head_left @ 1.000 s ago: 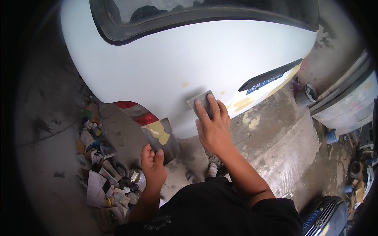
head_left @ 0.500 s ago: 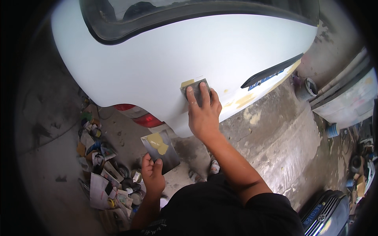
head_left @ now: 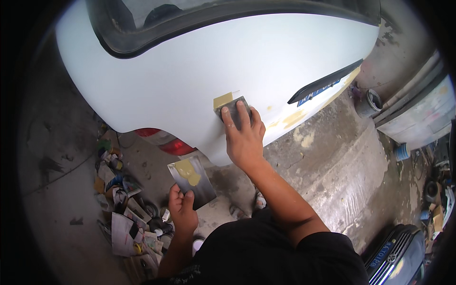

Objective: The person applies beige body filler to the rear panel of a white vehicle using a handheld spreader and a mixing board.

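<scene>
Your right grip point(head_left: 244, 142) holds a spreader point(head_left: 232, 106) against the far white car point(head_left: 161, 85), apparently smoothing a putty patch point(head_left: 222, 100), while your nearer left grip point(head_left: 184, 212) holds a putty plate point(head_left: 205, 190); the next stroke likely needs even pressure.

Grey bucket point(head_left: 365, 106), blue tin point(head_left: 402, 152) and dark car point(head_left: 397, 254) at right; papers point(head_left: 122, 235) lower left

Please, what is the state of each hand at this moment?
Left hand: closed, holding a dark plate with yellowish paste on it.
Right hand: closed, holding a grey spreader against the white car.
</scene>
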A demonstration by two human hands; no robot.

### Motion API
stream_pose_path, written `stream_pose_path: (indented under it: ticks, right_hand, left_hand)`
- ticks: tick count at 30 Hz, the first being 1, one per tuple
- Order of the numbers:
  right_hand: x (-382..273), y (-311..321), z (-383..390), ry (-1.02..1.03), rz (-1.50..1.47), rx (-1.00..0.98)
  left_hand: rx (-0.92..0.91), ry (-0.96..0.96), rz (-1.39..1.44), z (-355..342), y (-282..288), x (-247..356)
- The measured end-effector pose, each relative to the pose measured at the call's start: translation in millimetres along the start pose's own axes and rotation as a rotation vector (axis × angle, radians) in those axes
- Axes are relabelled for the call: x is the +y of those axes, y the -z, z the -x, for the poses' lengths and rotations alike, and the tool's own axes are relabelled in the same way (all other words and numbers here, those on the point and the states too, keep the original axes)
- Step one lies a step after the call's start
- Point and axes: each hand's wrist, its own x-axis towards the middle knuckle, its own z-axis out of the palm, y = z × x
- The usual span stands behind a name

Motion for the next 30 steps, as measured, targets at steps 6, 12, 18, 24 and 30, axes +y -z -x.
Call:
stream_pose_path:
  ticks: [6, 12, 18, 24, 30]
  right_hand:
    - [-11.7, 25.3, -8.4, -0.005, -0.071, 0.025]
    - [-7.3, 3.2, -6.1, 0.032, -0.015, 0.034]
    - [-12.0, 31.0, 15.4, -0.012, -0.192, -0.094]
    - [-1.3, 75.0, 47.3, 0.162, -1.338, -0.542]
    - [6.6, 51.9, 34.1, 0.112, -0.569, -0.261]
  left_hand:
    - [0.01, -0.001, 0.031, 0.2, -4.8, 4.7]
    - [0.043, 0.017, 0.045, 2.0, -7.7, -1.5]
    - [0.035, 0.053, 0.234, -8.5, -13.7, 11.9]
    - [-0.047, 0.053, 0.407, -29.5, -38.4, 36.8]
    - [-0.048, -0.032, 0.392, -33.7, -28.2, 59.1]
